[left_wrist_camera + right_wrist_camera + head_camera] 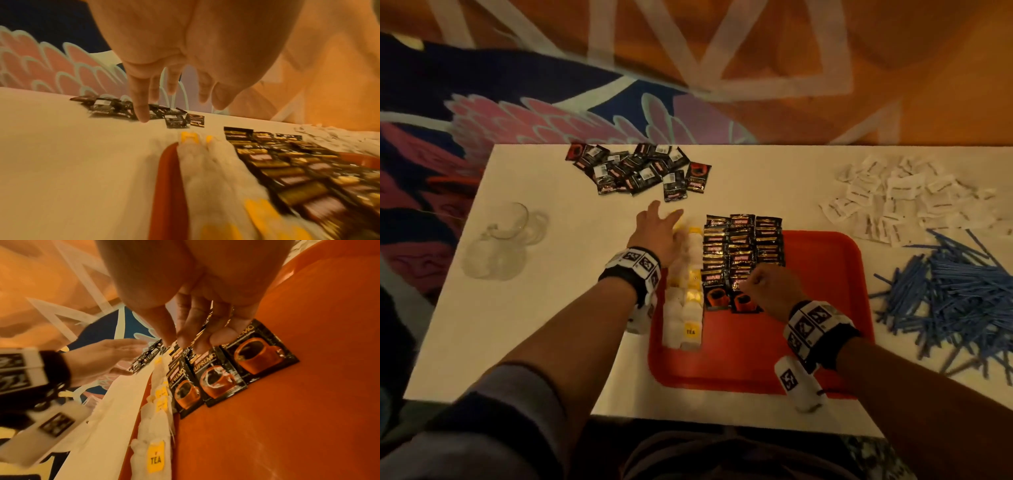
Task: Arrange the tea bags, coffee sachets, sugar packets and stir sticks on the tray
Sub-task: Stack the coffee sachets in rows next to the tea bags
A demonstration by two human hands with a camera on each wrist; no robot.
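Observation:
A red tray (pixel 815 346) lies in front of me. A column of white tea bags (pixel 685 308) with yellow tags runs along its left side, and three columns of black coffee sachets (pixel 743 246) lie beside them. My right hand (pixel 751 284) hovers over the nearest sachets with curled fingers. In the right wrist view this hand (pixel 195 339) pinches a few coffee sachets (pixel 205 324) edgewise just above the row. My left hand (pixel 664 214) reaches forward with spread fingers, holding nothing, towards a loose pile of coffee sachets (pixel 640 169) at the back of the table.
White sugar packets (pixel 900 198) are heaped at the back right, and blue stir sticks (pixel 955 298) are piled at the right. Clear glass cups (pixel 506 236) stand at the left on the white table (pixel 534 325). The tray's right half is bare.

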